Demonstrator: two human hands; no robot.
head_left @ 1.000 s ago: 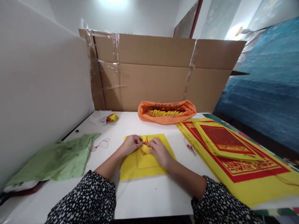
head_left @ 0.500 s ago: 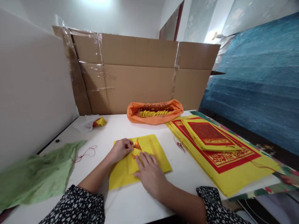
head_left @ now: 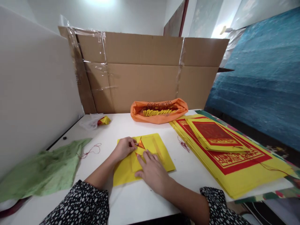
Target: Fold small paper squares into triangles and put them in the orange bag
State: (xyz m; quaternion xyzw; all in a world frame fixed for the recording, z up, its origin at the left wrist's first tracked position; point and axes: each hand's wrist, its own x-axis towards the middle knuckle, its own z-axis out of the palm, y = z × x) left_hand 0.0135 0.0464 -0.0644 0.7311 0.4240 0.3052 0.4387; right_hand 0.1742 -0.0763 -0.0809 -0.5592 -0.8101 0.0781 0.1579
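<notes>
A large sheet of yellow paper (head_left: 164,156) lies on the white table, with a smaller folded yellow paper (head_left: 136,165) on top. Between my hands, a shiny orange patch (head_left: 141,143) shows at the fold. My left hand (head_left: 125,148) has its thumb and fingertips pinched together at the fold's left edge. My right hand (head_left: 153,172) lies on the smaller paper, fingers stretched out and pressing flat just right of the fold. My right palm and fingers cover part of the paper.
An orange bag (head_left: 159,118) full of folded yellow pieces stands at the back. To the right lies a stack of yellow papers with red print (head_left: 225,173). A green cloth (head_left: 51,168), red threads (head_left: 91,150) and a clear plastic bag (head_left: 91,122) lie left. Cardboard (head_left: 145,78) stands behind.
The whole view has shifted slightly. My right fingertips have edged a little over the fold, and less orange shows in the lower patch. My left hand still pinches at the same place.
</notes>
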